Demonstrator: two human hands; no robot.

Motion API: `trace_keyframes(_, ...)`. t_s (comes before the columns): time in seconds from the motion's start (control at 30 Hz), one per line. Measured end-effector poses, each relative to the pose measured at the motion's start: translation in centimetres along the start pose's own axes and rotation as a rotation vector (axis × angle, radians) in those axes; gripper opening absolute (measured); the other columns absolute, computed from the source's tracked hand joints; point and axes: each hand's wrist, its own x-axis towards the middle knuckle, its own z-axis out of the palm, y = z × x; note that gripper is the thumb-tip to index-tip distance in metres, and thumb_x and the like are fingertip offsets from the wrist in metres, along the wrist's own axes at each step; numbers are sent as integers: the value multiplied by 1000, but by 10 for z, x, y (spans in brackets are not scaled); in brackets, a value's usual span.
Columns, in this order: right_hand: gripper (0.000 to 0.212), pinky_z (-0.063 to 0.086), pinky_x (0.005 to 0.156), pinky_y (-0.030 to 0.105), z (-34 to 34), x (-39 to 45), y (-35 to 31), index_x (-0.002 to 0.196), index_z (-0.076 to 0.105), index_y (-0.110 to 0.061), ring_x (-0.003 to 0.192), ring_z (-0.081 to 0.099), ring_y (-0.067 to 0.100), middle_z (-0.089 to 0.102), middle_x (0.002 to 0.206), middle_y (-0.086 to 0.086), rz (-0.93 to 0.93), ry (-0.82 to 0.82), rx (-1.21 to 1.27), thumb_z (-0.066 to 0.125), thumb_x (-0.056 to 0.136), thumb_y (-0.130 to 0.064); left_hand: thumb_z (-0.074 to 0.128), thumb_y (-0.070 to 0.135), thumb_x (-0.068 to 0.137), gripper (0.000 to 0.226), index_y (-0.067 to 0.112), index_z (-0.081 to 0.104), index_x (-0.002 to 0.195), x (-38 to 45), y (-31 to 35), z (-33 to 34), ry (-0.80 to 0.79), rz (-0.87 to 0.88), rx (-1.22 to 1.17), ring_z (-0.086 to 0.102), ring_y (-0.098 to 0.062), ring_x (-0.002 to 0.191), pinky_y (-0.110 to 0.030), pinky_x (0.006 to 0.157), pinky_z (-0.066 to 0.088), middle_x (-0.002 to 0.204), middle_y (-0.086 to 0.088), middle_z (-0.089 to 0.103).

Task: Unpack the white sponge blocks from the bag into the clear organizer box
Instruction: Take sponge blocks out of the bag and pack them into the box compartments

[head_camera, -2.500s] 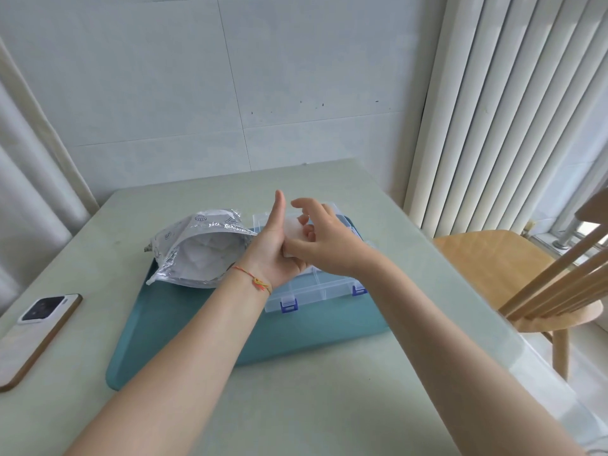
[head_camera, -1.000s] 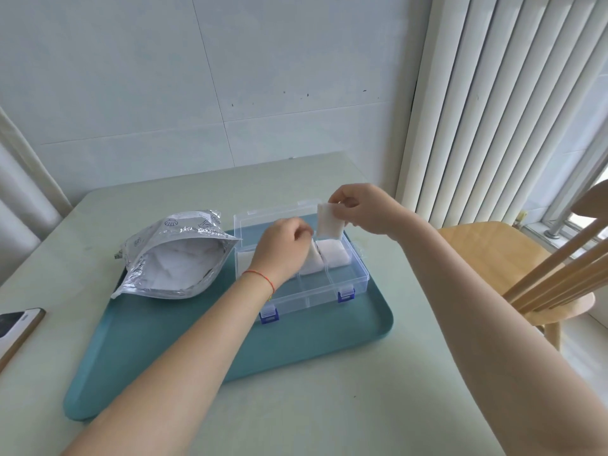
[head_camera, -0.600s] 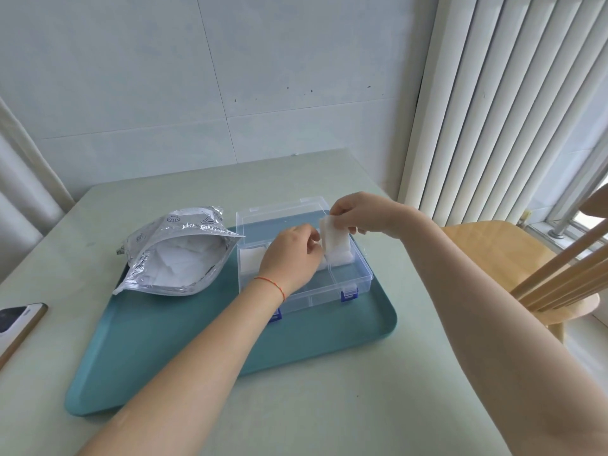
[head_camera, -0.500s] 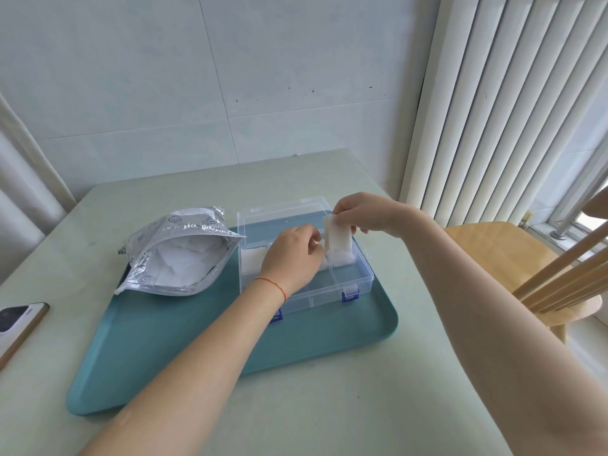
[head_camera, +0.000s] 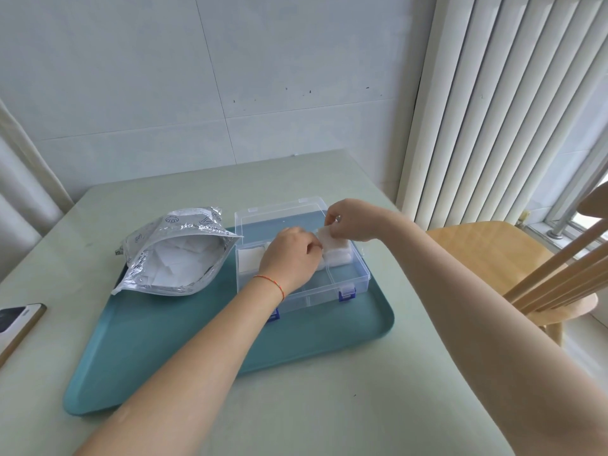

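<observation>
The clear organizer box (head_camera: 348, 284) with blue latches sits open on the teal tray (head_camera: 329, 337). My right hand (head_camera: 352, 218) pinches a white sponge block (head_camera: 327, 240) low over the box's right rear compartment, on top of another white block (head_camera: 339, 256). My left hand (head_camera: 289, 258) is curled over the middle compartment, fingertips at the block's left edge; whether it holds anything is hidden. A white block (head_camera: 250, 260) lies in the left compartment. The silver foil bag (head_camera: 171, 255) lies open on the tray's left with several white blocks inside.
A phone (head_camera: 16, 324) lies at the table's left edge. A wooden chair (head_camera: 493, 258) stands to the right of the table, beside vertical blinds (head_camera: 493, 110). The wall is close behind the table.
My right hand has lowered the white block from upright above the box down onto the block in the right rear compartment. My left hand has stayed over the middle compartment.
</observation>
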Motion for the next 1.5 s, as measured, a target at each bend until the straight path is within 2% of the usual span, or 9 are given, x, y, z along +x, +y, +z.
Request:
trace_keyframes(0.07,21,52,79,34,3,0,-2,101,70,-13,94,64,25,69,104,5,-14,7,-81,54,88,-18,44,15,94,27,13,70,100,-1,1,-1,22,0,-12,53,-24,104,-37,88,47,103,-6,66)
trace_keyframes(0.27,19,53,81,35,9,-2,-5,101,70,-18,95,62,24,68,104,0,-24,138,-203,55,91,-23,42,23,97,27,23,63,114,-3,3,-1,-12,37,-32,49,-26,104,-38,87,46,96,-8,60)
trace_keyframes(0.53,14,42,61,31,16,-7,-4,100,61,-23,83,59,24,41,112,2,-74,220,-320,61,87,-16,37,37,102,36,28,71,109,-2,4,1,-102,57,82,42,-23,108,-36,93,42,99,-5,50)
trace_keyframes(0.73,27,44,89,38,12,-4,-1,115,65,-22,119,36,26,40,124,8,64,104,-395,49,92,-21,34,38,103,38,28,60,128,0,6,0,-125,57,135,42,-25,117,-38,98,41,114,-6,53)
trace_keyframes(0.87,27,38,82,34,11,-6,-6,107,67,-22,115,38,25,44,118,7,57,185,-350,44,92,-19,28,32,102,37,23,64,102,4,13,-10,-179,45,227,45,-29,107,-37,85,37,96,-4,44)
trace_keyframes(1.07,22,49,79,36,18,-15,-56,97,67,-15,94,55,28,59,98,6,-102,472,-80,46,91,-17,39,30,86,36,10,68,77,-20,-16,-45,300,49,39,54,-30,80,-35,69,43,77,-7,59)
trace_keyframes(1.2,18,47,65,30,39,-22,-120,83,67,-18,73,55,19,63,78,-3,-260,341,82,50,89,-16,43,28,80,27,12,52,60,-57,-56,-75,568,-18,49,51,-29,69,-31,53,34,65,-2,50)
trace_keyframes(1.3,22,43,60,31,65,-22,-160,66,59,-17,62,48,20,54,61,-5,-298,212,111,53,87,-15,48,19,75,21,12,64,64,-84,-86,-93,747,-34,177,52,-30,77,-32,63,34,77,-7,55)
trace_keyframes(1.5,34,52,72,34,95,-8,-202,114,63,-8,95,61,32,67,109,8,-112,263,46,48,83,-12,42,20,72,31,14,73,76,-123,-136,-111,723,-194,153,59,-34,91,-41,82,40,100,-9,63)
